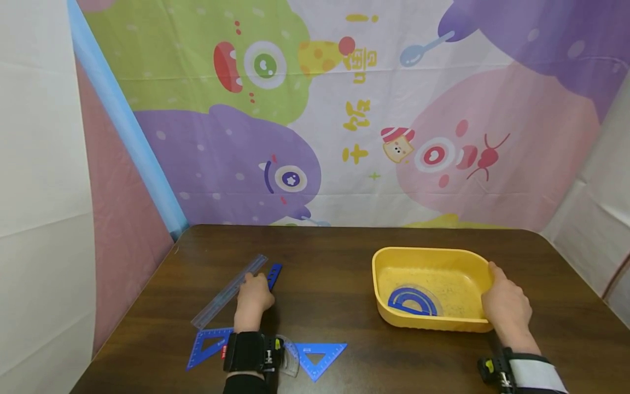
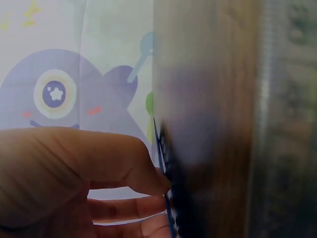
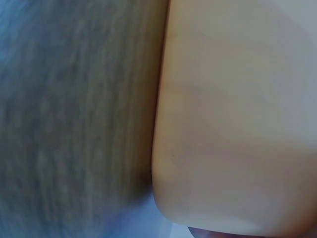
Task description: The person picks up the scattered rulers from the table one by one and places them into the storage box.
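My left hand (image 1: 255, 301) is over the left part of the table, with thumb and fingertips at the thin edge of a blue ruler (image 2: 167, 206), pinching it. The ruler's far end (image 1: 275, 270) sticks out beyond the fingers; the rest is hidden under the hand. Just left of this hand lies a long clear ruler (image 1: 219, 304). My right hand (image 1: 508, 303) holds the right end of a yellow plastic basin (image 1: 428, 256) by its rim. Inside the basin rests a blue protractor (image 1: 412, 295), with a clear curved edge showing beside it.
Nearer the table's front lie a blue set square (image 1: 197, 350), partly behind the left wrist, a clear protractor (image 1: 290, 358) and a lighter blue set square (image 1: 322, 348). Behind the brown table (image 1: 334, 262) hangs a cartoon-print curtain (image 1: 344, 180).
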Available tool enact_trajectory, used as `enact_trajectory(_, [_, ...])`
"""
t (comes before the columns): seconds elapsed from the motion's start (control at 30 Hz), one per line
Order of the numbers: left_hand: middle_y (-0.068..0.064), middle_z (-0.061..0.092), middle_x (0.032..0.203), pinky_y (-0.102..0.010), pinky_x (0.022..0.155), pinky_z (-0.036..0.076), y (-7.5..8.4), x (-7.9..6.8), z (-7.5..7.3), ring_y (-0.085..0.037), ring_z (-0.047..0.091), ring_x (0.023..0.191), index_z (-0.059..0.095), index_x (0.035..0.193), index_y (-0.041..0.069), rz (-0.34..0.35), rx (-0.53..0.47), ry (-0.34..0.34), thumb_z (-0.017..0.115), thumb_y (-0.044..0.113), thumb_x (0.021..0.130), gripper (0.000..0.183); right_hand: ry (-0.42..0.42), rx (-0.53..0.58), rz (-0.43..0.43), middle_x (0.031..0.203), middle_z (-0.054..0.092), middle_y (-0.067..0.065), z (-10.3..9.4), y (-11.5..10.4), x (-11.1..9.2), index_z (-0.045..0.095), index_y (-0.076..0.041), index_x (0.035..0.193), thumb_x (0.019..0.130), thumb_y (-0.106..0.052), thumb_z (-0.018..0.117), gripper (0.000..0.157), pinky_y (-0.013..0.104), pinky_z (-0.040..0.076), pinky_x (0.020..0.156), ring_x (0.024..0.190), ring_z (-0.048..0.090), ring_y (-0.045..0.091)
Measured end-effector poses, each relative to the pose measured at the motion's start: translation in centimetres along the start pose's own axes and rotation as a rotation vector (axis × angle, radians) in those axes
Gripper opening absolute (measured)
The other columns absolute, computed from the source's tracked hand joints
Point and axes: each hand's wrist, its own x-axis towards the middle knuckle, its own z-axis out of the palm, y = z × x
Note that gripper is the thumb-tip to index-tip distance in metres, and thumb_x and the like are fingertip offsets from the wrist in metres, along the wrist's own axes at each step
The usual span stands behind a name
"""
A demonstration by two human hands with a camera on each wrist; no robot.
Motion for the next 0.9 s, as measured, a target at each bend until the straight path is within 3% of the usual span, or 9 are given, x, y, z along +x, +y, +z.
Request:
enact_trajectory(0.27, [-0.036,0.048,0.106,-0.055,0.082,0.042,-0.29,0.12,0.08,-0.052,0.049,0.096,0.052,0.11,-0.013,0.03,0.007,-0.014,0.062,0.003,0.072,0.043,0.007,0.011,-0.005,0.122,0.038,0.037,0.06,0.03,-0.21,0.011,0.0,0.144,0.09,-0.002,0.042,0.062,0.046,0.041,0.065,0.07,0.045,0.035])
enact_trajectory(0.53, [-0.03,0.059,0.096,-0.051,0.083,0.042,0.01,0.14,-0.29,-0.047,0.054,0.094,0.056,0.101,-0.009,0.072,0.032,0.001,0.06,0.004,0.074,0.03,-0.001,0.015,0.004,0.124,0.037,0.037,-0.09,-0.07,-0.26,0.01,-0.001,0.144,0.091,-0.002,0.042,0.062,0.048,0.042,0.068,0.072,0.045,0.036])
enact_trajectory(0.9, [-0.022,0.061,0.091,-0.045,0.067,0.044,0.44,0.06,-0.61,-0.041,0.057,0.087,0.058,0.101,-0.004,0.088,0.009,0.014,0.06,0.002,0.074,0.028,-0.016,0.01,0.01,0.124,0.037,0.038,-0.13,-0.08,-0.03,0.011,0.0,0.144,0.09,-0.003,0.041,0.062,0.048,0.041,0.067,0.073,0.045,0.037])
